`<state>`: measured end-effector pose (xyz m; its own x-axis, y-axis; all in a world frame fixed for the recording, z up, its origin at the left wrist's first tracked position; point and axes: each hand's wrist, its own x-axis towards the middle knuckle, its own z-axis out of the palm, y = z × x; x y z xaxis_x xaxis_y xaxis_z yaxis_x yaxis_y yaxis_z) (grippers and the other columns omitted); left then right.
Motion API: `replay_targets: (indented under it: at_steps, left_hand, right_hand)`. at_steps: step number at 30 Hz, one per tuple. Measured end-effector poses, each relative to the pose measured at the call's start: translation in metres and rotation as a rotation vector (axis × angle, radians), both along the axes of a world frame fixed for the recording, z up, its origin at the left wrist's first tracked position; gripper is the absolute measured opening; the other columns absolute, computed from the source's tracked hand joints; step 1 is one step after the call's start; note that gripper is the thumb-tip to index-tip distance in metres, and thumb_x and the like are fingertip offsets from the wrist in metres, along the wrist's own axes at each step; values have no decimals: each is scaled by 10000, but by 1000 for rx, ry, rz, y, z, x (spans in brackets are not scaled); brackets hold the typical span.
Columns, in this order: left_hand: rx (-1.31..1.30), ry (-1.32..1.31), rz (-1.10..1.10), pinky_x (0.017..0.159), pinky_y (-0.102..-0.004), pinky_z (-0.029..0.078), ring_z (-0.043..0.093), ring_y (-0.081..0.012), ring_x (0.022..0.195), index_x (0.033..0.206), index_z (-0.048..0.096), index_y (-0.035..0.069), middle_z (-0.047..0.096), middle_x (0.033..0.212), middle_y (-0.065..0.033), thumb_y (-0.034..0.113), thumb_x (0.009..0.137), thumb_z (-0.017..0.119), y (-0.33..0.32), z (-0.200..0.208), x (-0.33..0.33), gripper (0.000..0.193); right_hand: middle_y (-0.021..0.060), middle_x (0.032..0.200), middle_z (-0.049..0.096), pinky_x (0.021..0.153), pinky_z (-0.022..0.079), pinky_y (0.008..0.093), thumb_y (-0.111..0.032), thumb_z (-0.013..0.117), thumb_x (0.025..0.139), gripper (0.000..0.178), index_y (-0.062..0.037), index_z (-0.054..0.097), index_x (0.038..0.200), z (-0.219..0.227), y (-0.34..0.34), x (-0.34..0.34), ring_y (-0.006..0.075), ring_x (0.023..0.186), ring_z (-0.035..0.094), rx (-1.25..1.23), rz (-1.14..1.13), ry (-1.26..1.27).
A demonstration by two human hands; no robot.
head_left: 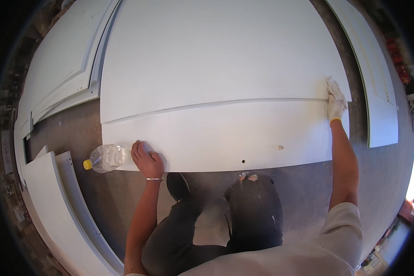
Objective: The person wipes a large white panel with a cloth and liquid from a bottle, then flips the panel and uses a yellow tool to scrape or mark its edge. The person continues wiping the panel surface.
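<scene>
A large white panel point(216, 78) lies flat on the floor in front of me, with a shallow groove running across it. My left hand point(145, 158) rests flat on its near left corner, fingers spread, a thin bracelet at the wrist. My right hand point(336, 106), in a white glove, presses a white cloth point(332, 85) against the right end of the groove. A clear plastic bottle with a yellow cap point(105, 158) lies on its side just left of my left hand.
More white panels lie around: stacked ones at the far left point(64, 64), narrow ones at the near left point(55, 202), and one at the right point(377, 83). Grey concrete floor point(78, 133) shows between them. My knees point(255, 202) are bent just below the panel's near edge.
</scene>
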<state>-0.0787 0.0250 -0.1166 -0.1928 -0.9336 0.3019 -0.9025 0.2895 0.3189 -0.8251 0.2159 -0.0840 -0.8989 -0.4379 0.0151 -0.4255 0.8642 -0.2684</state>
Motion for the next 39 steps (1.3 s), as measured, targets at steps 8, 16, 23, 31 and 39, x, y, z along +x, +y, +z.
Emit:
replay_targets:
  at_steps: [8,16,23,31,39]
  left_hand:
    - [-18,224,-19,1187,-548,370,486,-438,1376,1352,536,-44,571,1415,-239,2,843,596,4,-4,5,515]
    - [-29,507,411,1130,-483,394,479,-356,1336,1458,450,-31,506,1449,-208,7,851,680,47,21,63,649]
    - [-82,560,410,1125,-432,441,486,-298,1417,1614,318,-4,450,1561,-198,84,854,842,-14,56,131,927]
    - [330,753,551,932,-337,567,684,-176,1039,1210,649,-5,716,1132,-94,39,791,910,-36,110,122,496]
    - [574,593,320,946,-372,550,697,-263,1080,1234,671,47,719,1136,-111,1,749,886,44,187,65,532]
  right_hand:
    - [89,1586,551,1315,170,506,-173,716,907,528,-177,674,1433,-1,-122,277,356,1551,359,-70,938,173]
    - [54,1547,592,1307,203,531,-369,689,950,461,-187,707,1373,25,-258,524,330,1510,426,-253,1440,-96]
    - [46,1606,541,1332,114,503,-460,547,1002,534,-194,669,1448,18,-356,707,323,1589,302,-324,1464,-232]
    - [123,983,705,761,514,373,-263,550,1037,269,-42,684,1112,57,-409,633,204,895,676,-794,557,-1694]
    - [186,1557,506,1139,486,554,-361,576,1055,655,-32,377,1585,151,-53,405,377,1417,535,-785,-237,-1904]
